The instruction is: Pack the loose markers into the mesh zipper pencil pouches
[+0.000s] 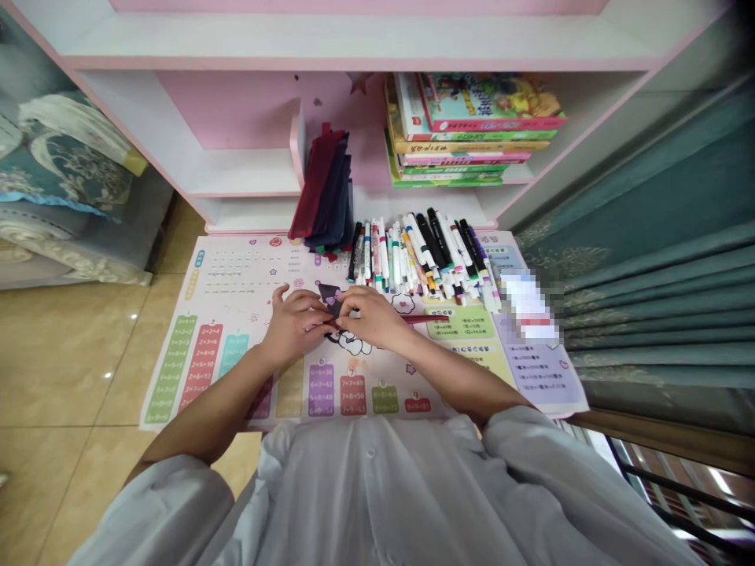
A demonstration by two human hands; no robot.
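Both hands meet over the middle of the desk mat. My left hand (302, 316) has its thumb and index finger pinched on the edge of a thin dark red thing, with the other fingers loosely bent. Close against it, my right hand (370, 316) pinches the same dark red strip (425, 319), which sticks out to the right from under the wrist. It looks like a flat cloth pouch seen nearly edge-on; most of it is hidden by the hands. Beyond them lies a heap of capped markers (413, 251). Left of the markers leans a stack of dark red and navy pouches (324, 192).
The printed desk mat (236, 275) shows times tables and cartoon figures. A shelf unit (248, 169) rises behind it, with stacked books (477, 134) at right. A blurred-out white item (528, 308) lies at the mat's right edge, near a teal curtain (649, 275).
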